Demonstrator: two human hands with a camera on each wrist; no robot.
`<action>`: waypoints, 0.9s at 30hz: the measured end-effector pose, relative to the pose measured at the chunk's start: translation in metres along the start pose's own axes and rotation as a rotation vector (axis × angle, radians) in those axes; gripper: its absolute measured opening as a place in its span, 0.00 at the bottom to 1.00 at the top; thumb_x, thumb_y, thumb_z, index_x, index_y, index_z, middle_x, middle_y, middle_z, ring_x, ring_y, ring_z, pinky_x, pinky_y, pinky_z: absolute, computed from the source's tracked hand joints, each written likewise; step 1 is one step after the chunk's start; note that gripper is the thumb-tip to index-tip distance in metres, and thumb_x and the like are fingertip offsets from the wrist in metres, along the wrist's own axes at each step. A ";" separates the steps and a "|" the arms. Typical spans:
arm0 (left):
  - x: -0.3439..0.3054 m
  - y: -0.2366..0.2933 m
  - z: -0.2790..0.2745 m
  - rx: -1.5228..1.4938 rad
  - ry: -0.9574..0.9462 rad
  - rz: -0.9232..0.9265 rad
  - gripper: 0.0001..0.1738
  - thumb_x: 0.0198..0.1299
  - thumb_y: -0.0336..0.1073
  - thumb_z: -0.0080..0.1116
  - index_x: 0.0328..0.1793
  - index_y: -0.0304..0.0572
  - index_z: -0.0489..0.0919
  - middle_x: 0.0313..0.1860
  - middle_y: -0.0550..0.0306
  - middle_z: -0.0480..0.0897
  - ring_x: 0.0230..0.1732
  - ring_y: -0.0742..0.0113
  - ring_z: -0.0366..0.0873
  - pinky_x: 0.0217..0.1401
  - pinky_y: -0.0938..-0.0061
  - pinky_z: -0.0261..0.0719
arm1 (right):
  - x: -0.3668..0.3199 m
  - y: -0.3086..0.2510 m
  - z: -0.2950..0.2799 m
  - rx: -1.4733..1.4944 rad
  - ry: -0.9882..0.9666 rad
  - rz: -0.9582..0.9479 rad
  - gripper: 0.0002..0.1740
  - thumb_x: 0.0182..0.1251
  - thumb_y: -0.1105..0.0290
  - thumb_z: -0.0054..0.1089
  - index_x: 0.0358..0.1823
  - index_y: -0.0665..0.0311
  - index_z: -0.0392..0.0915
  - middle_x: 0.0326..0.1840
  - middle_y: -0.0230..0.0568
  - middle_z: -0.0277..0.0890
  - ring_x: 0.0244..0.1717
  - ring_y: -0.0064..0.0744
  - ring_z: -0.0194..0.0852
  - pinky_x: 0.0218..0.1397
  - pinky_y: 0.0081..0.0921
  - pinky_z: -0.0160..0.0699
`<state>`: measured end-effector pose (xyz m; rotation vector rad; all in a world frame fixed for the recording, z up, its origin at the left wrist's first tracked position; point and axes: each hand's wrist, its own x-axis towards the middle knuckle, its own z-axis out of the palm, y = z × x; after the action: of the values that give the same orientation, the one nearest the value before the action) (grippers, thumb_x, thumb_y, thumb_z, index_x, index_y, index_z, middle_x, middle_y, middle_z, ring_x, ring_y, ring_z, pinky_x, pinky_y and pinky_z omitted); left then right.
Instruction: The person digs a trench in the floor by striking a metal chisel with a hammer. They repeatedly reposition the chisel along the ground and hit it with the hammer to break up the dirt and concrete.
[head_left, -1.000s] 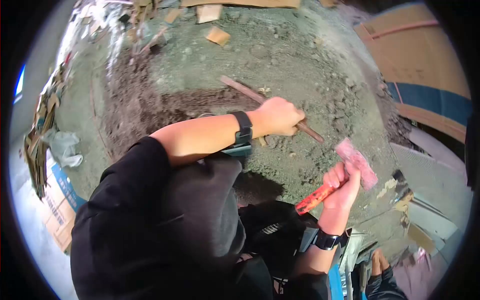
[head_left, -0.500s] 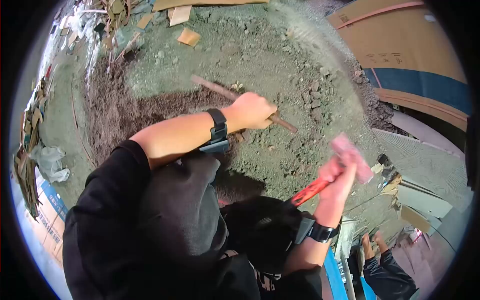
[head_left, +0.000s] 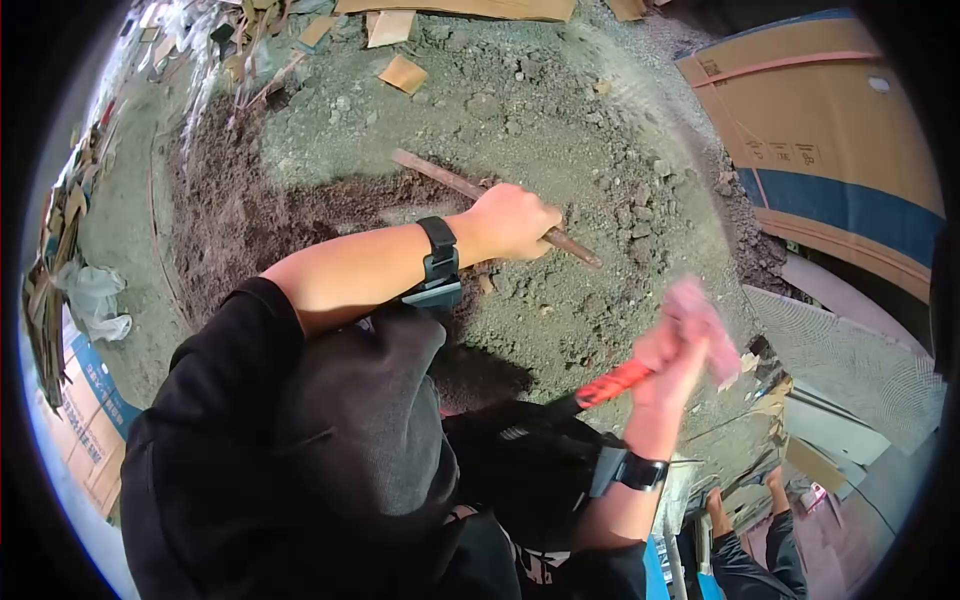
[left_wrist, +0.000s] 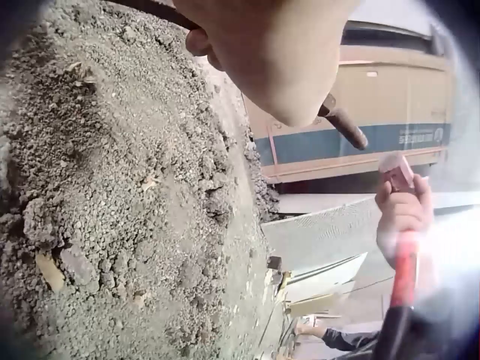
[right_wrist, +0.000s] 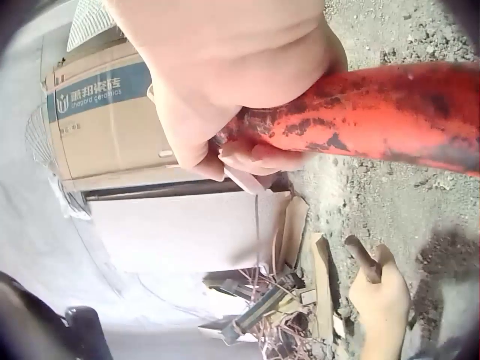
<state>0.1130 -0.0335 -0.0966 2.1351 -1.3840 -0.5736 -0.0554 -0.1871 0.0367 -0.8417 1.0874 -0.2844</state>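
Mid-frame in the head view, the left hand grips a straight, rust-brown bar over crumbly soil; at lower right, the right hand clasps a hammer by its scuffed red handle, near the blocky head.

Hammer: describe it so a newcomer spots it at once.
In the head view, find the big blue-banded carton, upper right. Down and left of it, the right hand grips the hammer. Its red handle sets it apart from the brown rod in the left hand.
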 end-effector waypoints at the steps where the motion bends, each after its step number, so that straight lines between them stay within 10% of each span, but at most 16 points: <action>1: 0.000 -0.002 0.002 -0.007 0.014 -0.008 0.09 0.38 0.38 0.60 0.30 0.49 0.79 0.17 0.55 0.78 0.21 0.54 0.78 0.24 0.62 0.76 | 0.002 0.018 0.013 -0.060 -0.026 0.131 0.14 0.61 0.59 0.52 0.34 0.65 0.71 0.12 0.21 0.51 0.10 0.15 0.42 0.14 0.15 0.43; 27: -0.008 -0.007 -0.008 0.065 -0.010 -0.014 0.08 0.33 0.38 0.60 0.24 0.48 0.77 0.14 0.53 0.76 0.19 0.52 0.77 0.24 0.61 0.75 | -0.002 0.009 0.020 -0.085 -0.082 0.232 0.11 0.61 0.61 0.52 0.31 0.61 0.69 0.12 0.21 0.50 0.10 0.15 0.43 0.13 0.16 0.42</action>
<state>0.1196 -0.0220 -0.0950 2.1977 -1.4125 -0.5519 -0.0406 -0.1713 0.0354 -0.7868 1.1142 -0.0094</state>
